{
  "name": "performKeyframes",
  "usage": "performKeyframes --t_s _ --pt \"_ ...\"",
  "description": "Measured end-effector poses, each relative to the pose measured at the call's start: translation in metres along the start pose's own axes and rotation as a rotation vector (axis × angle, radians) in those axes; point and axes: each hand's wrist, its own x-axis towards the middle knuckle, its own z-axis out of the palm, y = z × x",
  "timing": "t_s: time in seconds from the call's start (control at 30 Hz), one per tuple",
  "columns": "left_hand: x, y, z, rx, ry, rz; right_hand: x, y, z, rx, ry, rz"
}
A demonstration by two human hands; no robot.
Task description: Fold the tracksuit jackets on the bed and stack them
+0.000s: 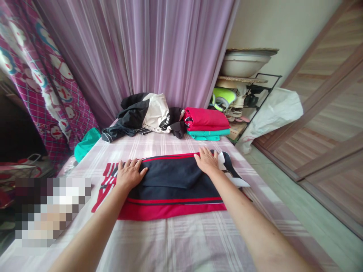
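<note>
A navy and red jacket (170, 173) lies folded into a long flat shape on the checked bedspread (159, 241). Red and white striped ribbing shows at its left end, and white and black pieces stick out at the right end. My left hand (131, 173) rests flat on the jacket's left part, fingers spread. On the far right part lies my right hand (207, 160), its fingers stretched out over the red-edged top border. Neither hand grips the cloth.
Behind the jacket sit a heap of black and white clothes (150, 115) and a stack of folded red and teal clothes (208, 122). Purple curtains (170, 49) hang behind. A rack (268, 98) with shoes and a basin, plus a white bag (272, 113), stands right of the bed.
</note>
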Motion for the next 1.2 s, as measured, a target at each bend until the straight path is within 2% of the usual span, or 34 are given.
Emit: performKeyframes --t_s 0.07,0.13,0.23,0.4,0.53,0.7,0.83,0.97,1.1,1.2 --pt "0.0 -0.001 0.002 -0.011 -0.001 -0.004 -0.016 -0.037 -0.001 0.079 0.022 -0.181" --pt "0.0 -0.001 0.003 -0.025 0.001 -0.008 -0.037 -0.063 0.005 0.123 -0.052 -0.384" --pt "0.0 -0.002 0.004 -0.043 0.014 -0.008 -0.062 -0.07 0.017 0.119 -0.145 -0.496" --pt "-0.001 -0.003 0.002 -0.063 0.002 -0.011 -0.07 -0.03 0.024 0.084 -0.128 -0.51" --pt "-0.002 0.0 -0.001 -0.094 0.006 -0.027 -0.067 -0.004 0.029 0.046 -0.083 -0.374" --pt "-0.001 -0.003 -0.005 -0.149 -0.01 -0.057 -0.071 0.002 0.042 0.043 0.023 -0.341" --pt "-0.007 -0.029 -0.011 -0.17 0.033 -0.091 -0.074 0.002 0.047 0.047 0.083 -0.344" --pt "-0.028 -0.066 -0.016 -0.224 0.069 -0.272 -0.074 0.002 0.05 0.063 0.125 -0.331" --pt "-0.047 -0.086 -0.022 -0.337 -0.098 -0.515 -0.073 0.001 0.056 0.084 0.16 -0.342" --pt "-0.049 -0.091 -0.026 -0.357 -0.173 -0.563 -0.076 0.0 0.06 0.088 0.209 -0.362"
